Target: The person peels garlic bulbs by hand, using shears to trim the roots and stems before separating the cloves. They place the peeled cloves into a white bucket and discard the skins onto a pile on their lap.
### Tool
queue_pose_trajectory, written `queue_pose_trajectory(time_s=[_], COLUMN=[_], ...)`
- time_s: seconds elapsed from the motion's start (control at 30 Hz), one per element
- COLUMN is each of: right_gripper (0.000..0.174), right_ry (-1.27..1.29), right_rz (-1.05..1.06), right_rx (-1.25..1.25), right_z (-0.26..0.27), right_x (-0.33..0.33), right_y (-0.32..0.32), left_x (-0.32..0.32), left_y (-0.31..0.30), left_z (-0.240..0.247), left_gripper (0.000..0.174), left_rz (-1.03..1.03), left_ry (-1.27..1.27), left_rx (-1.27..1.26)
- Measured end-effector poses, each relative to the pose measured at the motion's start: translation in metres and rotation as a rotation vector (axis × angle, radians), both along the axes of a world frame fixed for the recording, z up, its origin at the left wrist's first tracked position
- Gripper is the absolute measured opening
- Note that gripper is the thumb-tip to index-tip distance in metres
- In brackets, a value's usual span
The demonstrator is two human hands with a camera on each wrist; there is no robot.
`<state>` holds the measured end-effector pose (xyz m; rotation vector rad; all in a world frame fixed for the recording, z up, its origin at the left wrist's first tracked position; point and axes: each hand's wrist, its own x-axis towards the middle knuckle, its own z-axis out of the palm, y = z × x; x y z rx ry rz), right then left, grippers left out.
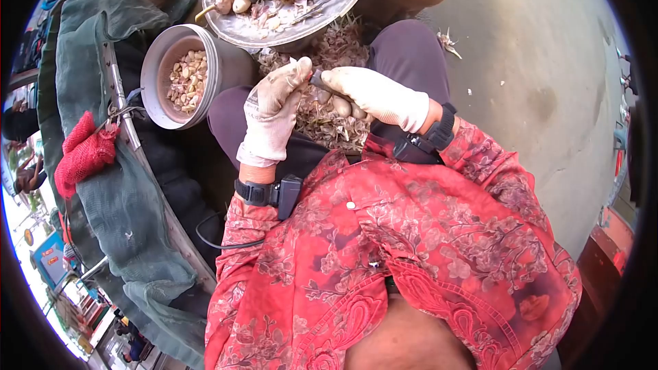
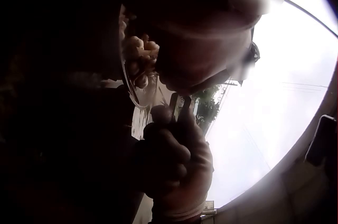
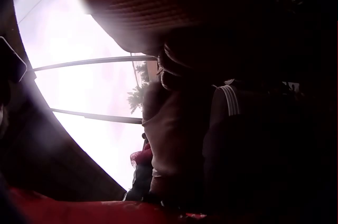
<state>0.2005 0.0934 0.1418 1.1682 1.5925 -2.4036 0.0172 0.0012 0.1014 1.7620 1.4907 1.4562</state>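
Both hands wear white gloves and meet above the lap in the head view. The left hand (image 1: 271,113), its glove dirt-stained, has curled fingers that pinch a small object, mostly hidden at the fingertips. Touching close beside it, the right hand (image 1: 377,98) grips a small dark tool (image 1: 317,80) between thumb and fingers. In the dim left wrist view, a thin dark strip stands between the left hand (image 2: 206,49) and the curled right hand (image 2: 177,166). Below the hands, whole bulbs (image 1: 342,106) lie on papery peelings (image 1: 332,130).
A round metal tray (image 1: 274,35) of garlic bulbs stands ahead of the knees. To the left is a white bucket (image 1: 152,82) with loose cloves; a tub (image 1: 404,1) of pale cloves is at the top right. Green netting (image 1: 123,199) and a red mesh bag (image 1: 86,154) hang left.
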Motion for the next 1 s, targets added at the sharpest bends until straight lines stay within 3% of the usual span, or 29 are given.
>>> queue_pose_trajectory(time_s=[0.07, 0.1, 0.43, 0.57, 0.63, 0.87, 0.93, 1.0], right_gripper=[0.039, 0.038, 0.034, 0.032, 0.026, 0.021, 0.02, 0.019], right_ry=[0.035, 0.07, 0.186, 0.179, 0.187, 0.181, 0.162, 0.164], right_rz=[0.021, 0.044, 0.079, 0.063, 0.09, 0.075, 0.102, 0.12], right_rx=[-0.01, -0.026, -0.133, -0.172, -0.17, -0.245, -0.213, -0.235], right_z=[0.003, 0.004, 0.007, 0.008, 0.006, -0.001, 0.004, 0.012], right_x=[0.004, 0.006, 0.013, 0.013, 0.013, 0.015, 0.016, 0.016], right_y=[-0.003, -0.004, -0.013, -0.016, -0.014, -0.013, -0.012, -0.011], left_x=[0.0, 0.007, 0.01, 0.014, 0.016, 0.021, 0.021, 0.018], left_y=[-0.009, -0.014, -0.029, -0.034, -0.038, -0.039, -0.043, -0.043], left_z=[0.003, 0.011, 0.012, -0.002, -0.002, 0.002, 0.006, 0.003], left_gripper=[0.044, 0.045, 0.047, 0.055, 0.037, 0.035, 0.035, 0.035], left_rz=[-0.05, -0.048, -0.013, -0.011, -0.008, 0.03, 0.015, 0.002], left_ry=[-0.014, -0.17, 0.022, -0.176, -0.248, -0.166, -0.265, -0.276], left_rx=[-0.072, -0.147, -0.094, -0.006, -0.104, 0.003, -0.133, -0.113])
